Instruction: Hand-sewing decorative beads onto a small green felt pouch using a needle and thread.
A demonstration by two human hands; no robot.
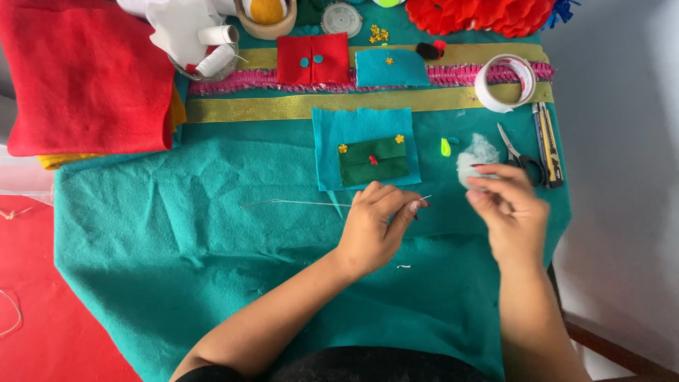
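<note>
one long needle [311, 204] is pinched between the closed fingers of the left hand [375, 226] and is laid almost level over the teal felt sheet [177, 233], its length pointing away to the left. the right hand [508, 212] is held just beside the left, with its fingertips drawn together at one tuft of white stuffing [475, 157]; whether the tuft is truly gripped cannot be told, since the fingers are blurred. just beyond the left hand, one light blue felt square [364, 127] is seen, and on it one dark green felt envelope [373, 161] is laid, marked with two yellow flowers and one red dot. one small lime green piece [445, 147] is seen between the blue square and the stuffing. near the right hand, at the right edge, one pair of scissors [520, 154] and two utility knives [548, 141] are laid side by side, and one roll of white tape [503, 83] is set above them. two gold ribbons [247, 108] and one pink trim strip [240, 83] are stretched across the far side, where one red felt pouch [312, 59] and one blue felt pouch [391, 68] are placed. one folded stack of red felt [85, 74] is kept at the upper left.
</note>
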